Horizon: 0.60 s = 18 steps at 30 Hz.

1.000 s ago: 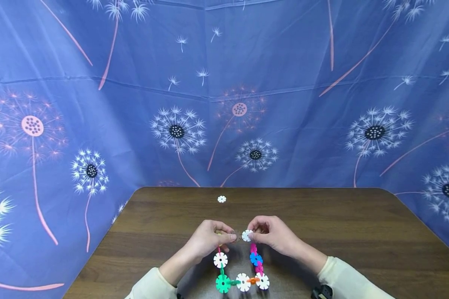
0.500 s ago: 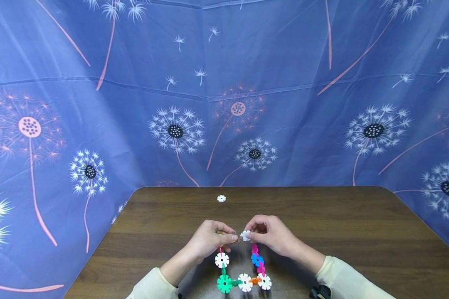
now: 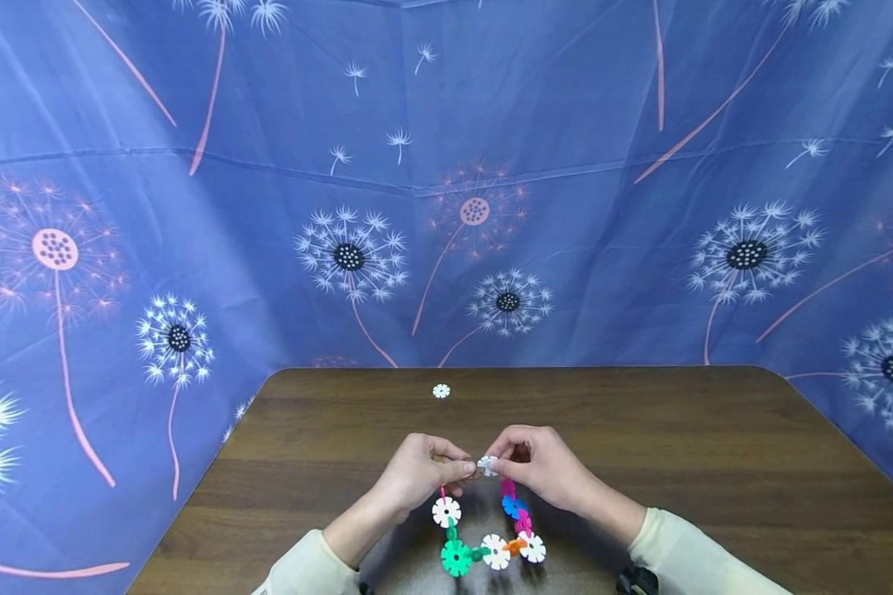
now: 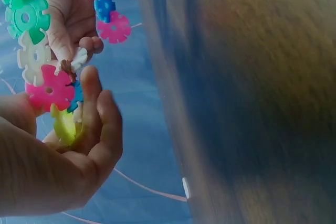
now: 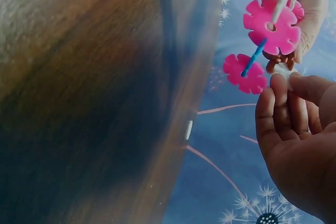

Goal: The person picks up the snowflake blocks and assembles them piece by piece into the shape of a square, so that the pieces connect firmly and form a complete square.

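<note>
Both hands meet in the middle of the head view, above the table. My right hand pinches a white snowflake disc between thumb and fingertips. Opposite it, my left hand grips one end of a linked chain of slotted plastic discs. In the left wrist view that end shows a brown disc right at the white one, then blue, yellow and pink discs. The chain bends round in a U through a green disc to a pink end disc beside my right fingers.
A loose white disc lies near the far edge of the brown wooden table. Behind the table hangs a blue cloth with dandelion prints.
The white disc in my right hand has moved slightly left, up to my left fingertips. The lower part of the chain has swung a little to the right and up.
</note>
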Available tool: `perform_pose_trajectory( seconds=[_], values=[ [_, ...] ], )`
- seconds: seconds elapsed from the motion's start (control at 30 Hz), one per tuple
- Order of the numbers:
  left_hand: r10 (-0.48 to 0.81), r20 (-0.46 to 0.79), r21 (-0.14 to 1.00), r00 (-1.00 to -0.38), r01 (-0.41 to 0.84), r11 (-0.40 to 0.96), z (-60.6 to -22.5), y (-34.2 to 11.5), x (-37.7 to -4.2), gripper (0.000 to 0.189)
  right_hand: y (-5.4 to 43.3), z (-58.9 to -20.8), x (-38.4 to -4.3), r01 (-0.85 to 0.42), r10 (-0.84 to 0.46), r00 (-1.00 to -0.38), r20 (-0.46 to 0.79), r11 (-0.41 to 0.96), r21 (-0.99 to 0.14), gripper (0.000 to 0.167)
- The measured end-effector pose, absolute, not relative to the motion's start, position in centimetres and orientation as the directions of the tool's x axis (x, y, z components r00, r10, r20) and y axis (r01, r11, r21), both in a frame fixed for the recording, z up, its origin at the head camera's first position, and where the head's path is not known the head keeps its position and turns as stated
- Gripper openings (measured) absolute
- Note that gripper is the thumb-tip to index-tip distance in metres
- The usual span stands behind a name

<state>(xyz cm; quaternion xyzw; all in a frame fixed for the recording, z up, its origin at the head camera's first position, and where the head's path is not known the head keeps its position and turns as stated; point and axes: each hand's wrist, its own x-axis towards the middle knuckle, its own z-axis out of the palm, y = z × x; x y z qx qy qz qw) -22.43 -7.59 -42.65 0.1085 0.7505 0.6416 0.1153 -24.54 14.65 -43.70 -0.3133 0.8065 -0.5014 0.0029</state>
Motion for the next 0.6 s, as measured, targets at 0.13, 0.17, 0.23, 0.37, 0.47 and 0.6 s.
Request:
perform_pose_trajectory(
  seconds=[0.13, 0.17, 0.23, 0.37, 0.47, 0.6],
  values=[
    [0.340, -0.049, 0.990, -0.939, 0.000, 0.144, -42.7, -7.7, -22.5, 0.018, 14.5, -43.7, -24.7, -0.483, -0.510, -0.811, 0.287, 0.304, -0.821, 0.005],
    [0.345, -0.051, 0.989, -0.937, 0.000, 0.147, -42.7, -7.7, -22.5, 0.019, 14.4, -43.7, -24.8, -0.480, -0.514, -0.809, 0.285, 0.299, -0.825, 0.004],
    [0.340, -0.045, 0.988, -0.939, 0.008, 0.153, -42.7, -7.8, -22.5, 0.020, 14.2, -43.7, -24.9, -0.466, -0.520, -0.809, 0.273, 0.285, -0.838, 0.003],
    [0.290, -0.028, 0.984, -0.957, 0.025, 0.179, -42.6, -7.9, -22.5, 0.015, 13.6, -43.6, -25.2, -0.457, -0.529, -0.806, 0.267, 0.269, -0.848, 0.008],
    [0.253, -0.019, 0.981, -0.967, 0.030, 0.191, -42.7, -8.2, -22.5, 0.014, 13.4, -43.4, -25.9, -0.459, -0.564, -0.787, 0.250, 0.266, -0.848, 0.010],
    [0.228, -0.024, 0.981, -0.973, 0.021, 0.194, -42.9, -8.8, -22.4, 0.016, 13.2, -43.3, -28.0, -0.405, -0.611, -0.768, 0.191, 0.233, -0.884, 0.009]
  ],
)
